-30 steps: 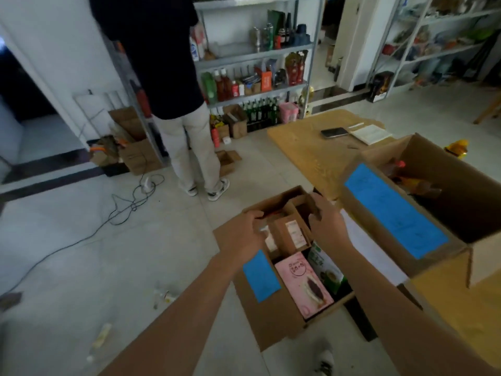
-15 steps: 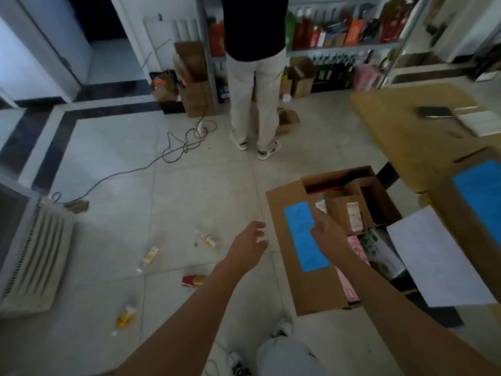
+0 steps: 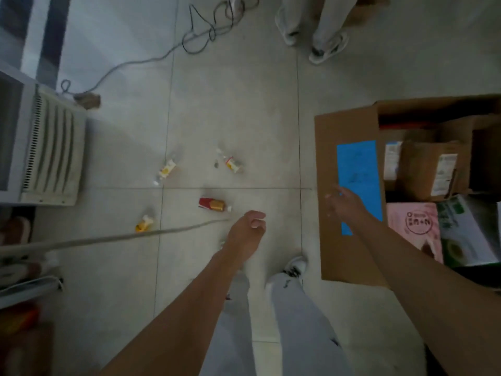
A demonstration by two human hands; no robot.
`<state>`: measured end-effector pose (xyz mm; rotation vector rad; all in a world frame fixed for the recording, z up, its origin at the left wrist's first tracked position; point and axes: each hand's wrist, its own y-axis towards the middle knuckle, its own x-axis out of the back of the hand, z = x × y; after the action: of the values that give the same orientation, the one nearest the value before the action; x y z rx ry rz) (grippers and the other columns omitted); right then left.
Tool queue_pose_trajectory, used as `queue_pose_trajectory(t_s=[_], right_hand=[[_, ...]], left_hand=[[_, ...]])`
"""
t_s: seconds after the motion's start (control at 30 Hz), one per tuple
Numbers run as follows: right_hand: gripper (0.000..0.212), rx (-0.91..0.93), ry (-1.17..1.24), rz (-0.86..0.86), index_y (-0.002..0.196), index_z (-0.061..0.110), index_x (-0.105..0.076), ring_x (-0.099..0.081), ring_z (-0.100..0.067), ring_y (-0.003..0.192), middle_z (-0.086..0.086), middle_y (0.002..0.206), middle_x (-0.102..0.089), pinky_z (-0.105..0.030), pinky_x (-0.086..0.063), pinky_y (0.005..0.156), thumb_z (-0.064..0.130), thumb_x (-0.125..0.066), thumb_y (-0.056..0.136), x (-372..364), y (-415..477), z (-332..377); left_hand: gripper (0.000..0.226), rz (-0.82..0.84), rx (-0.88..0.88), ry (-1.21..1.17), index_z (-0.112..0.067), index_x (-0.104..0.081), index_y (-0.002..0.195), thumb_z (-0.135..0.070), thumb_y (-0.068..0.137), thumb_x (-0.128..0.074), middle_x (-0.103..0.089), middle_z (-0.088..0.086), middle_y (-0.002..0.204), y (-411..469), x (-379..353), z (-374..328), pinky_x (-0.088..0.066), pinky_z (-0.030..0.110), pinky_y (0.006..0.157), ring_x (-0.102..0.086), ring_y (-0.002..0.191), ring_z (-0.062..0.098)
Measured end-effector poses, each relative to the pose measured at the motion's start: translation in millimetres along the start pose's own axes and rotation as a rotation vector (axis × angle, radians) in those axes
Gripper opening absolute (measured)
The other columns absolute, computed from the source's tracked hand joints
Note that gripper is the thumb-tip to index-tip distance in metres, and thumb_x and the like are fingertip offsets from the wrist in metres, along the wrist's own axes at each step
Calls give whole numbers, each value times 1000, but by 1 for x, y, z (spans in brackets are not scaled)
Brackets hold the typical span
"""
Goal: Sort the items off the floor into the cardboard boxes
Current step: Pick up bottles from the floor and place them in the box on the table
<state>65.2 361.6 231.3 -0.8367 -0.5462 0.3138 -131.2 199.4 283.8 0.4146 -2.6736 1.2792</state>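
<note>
left hand (image 3: 245, 232) empty — loose, near red tube (image 3: 212, 204)

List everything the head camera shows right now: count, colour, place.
red-and-gold tube: one, on the floor, nearest the left hand
yellow-and-white tubes: three, scattered on the floor beyond it
cardboard box: one, brown with a blue label, open, on the floor at right
brown cartons: at least two, white labels, inside the box
pink box: one, inside the box
green-and-white pack: one, beside the pink box
cable: one, grey, coiled at top
vented appliance: one, white, left edge
bystander's legs: two, pale trousers, top
left hand: empty, over the floor
right hand: empty, over the box flap
</note>
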Motion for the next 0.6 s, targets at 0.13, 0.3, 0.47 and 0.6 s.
queue_pose_trajectory(t_s=[0.13,0.3,0.47,0.6], right_hand=[[51,-30,28,-32,145,21,-43,-59,-13,81,-8,116,-60,-23,-48,63,22,-56,96,-37,80,-40],[50,-74,-37,4,143,20,-45,-59,-18,97,-4,110,-59,-31,-51,86,26,-57,95,-74,172,-109],[53,-112,-177,-62,144,16,-40,-55,-21,102,-8,122,-54,-27,-41,80,30,-57,96,-101,247,-169],[60,-176,-311,-234,145,14,-34,-49,-36,122,-18,139,-46,-36,-40,96,32,-58,93,-120,303,-204]], left_hand=[[31,69,-1,129,-20,-57,119,-7,93,-47,-61,-6,104,81,-34,61,-44,17,78,-60,97,12],[30,129,-3,164,-23,-57,120,-11,93,-50,-64,-3,114,165,-76,132,-42,12,76,-59,96,8],[30,190,0,125,-23,-57,119,-10,93,-49,-66,-1,111,218,-110,179,-49,21,86,-63,101,16],[34,187,-70,186,-27,-57,121,-11,92,-49,-64,-8,113,263,-130,206,-40,7,78,-60,98,7]])
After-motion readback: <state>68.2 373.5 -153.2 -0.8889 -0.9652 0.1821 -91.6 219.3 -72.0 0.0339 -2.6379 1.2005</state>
